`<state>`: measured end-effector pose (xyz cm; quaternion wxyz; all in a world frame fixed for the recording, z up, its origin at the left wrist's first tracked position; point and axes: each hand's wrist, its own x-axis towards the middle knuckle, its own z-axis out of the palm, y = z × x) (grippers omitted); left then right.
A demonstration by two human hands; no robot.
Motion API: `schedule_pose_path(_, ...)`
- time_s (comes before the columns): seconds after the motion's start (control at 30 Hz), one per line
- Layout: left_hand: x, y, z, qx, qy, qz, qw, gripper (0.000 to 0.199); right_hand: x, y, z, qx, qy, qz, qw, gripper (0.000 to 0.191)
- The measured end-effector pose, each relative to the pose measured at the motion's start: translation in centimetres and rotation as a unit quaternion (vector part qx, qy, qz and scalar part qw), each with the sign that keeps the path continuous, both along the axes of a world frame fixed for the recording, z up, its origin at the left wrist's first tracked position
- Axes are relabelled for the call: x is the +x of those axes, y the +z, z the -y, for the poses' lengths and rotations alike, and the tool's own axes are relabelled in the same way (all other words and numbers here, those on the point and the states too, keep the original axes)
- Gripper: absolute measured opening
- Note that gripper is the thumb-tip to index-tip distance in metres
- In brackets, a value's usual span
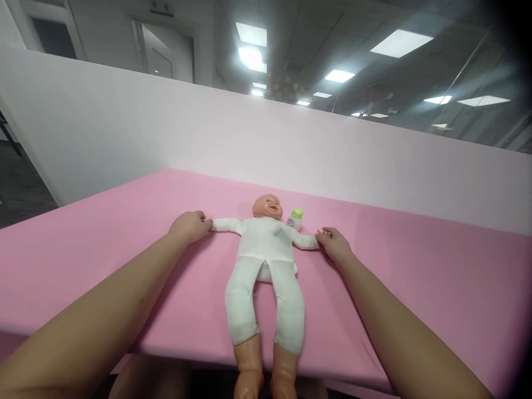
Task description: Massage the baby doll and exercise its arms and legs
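Observation:
A baby doll (266, 241) with a white cloth body lies on its back on the pink padded table (166, 305). Its arms are stretched out to both sides, and its feet hang over the near edge. My left hand (191, 227) is closed around the doll's hand at the left, which my fingers hide. At the right, my right hand (336, 245) pinches the doll's other hand, whose small fingers show between mine. Beside the doll's head, above its arm on the right, stands a small bottle (295, 219) with a green cap.
A white partition wall (266, 138) runs along the far edge of the table. Beyond it are a door (164, 52) and lit ceiling panels. My legs are partly visible below the near edge.

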<state>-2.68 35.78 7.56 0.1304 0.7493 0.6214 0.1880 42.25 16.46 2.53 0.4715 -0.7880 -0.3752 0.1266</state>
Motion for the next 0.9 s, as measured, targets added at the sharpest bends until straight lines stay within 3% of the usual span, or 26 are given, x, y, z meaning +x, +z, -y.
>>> schedule_pose_path(0.23,0.3,-0.3,0.0,-0.020,-0.006,0.023,1.000,0.036,-0.7,0.5,0.0,0.026,-0.002,-0.040,0.999,0.063)
schedule_pose_path(0.33,0.5,-0.3,0.2,-0.016,-0.012,0.051,0.999,0.036,-1.2,1.0,0.0,0.085,0.017,-0.102,0.991,0.059)
schedule_pose_path(0.47,0.5,-0.3,0.6,-0.010,-0.014,0.183,0.983,0.049,-1.8,1.9,0.2,0.210,0.076,-0.301,0.927,0.043)
schedule_pose_path(0.57,0.8,-0.3,0.8,-0.039,-0.014,0.337,0.941,0.058,-2.4,2.1,0.4,0.218,0.106,-0.379,0.893,0.036)
schedule_pose_path(0.67,1.4,-0.5,0.9,-0.114,-0.051,0.488,0.864,0.057,-3.2,2.1,0.3,0.208,0.152,-0.409,0.876,0.033)
schedule_pose_path(0.77,2.3,-1.0,1.0,-0.192,-0.080,0.563,0.800,0.060,-4.0,1.7,0.2,0.158,0.195,-0.367,0.895,0.025)
schedule_pose_path(0.9,2.8,-1.4,1.4,-0.221,-0.102,0.579,0.778,0.079,-4.8,1.3,0.0,0.106,0.226,-0.298,0.921,0.022)
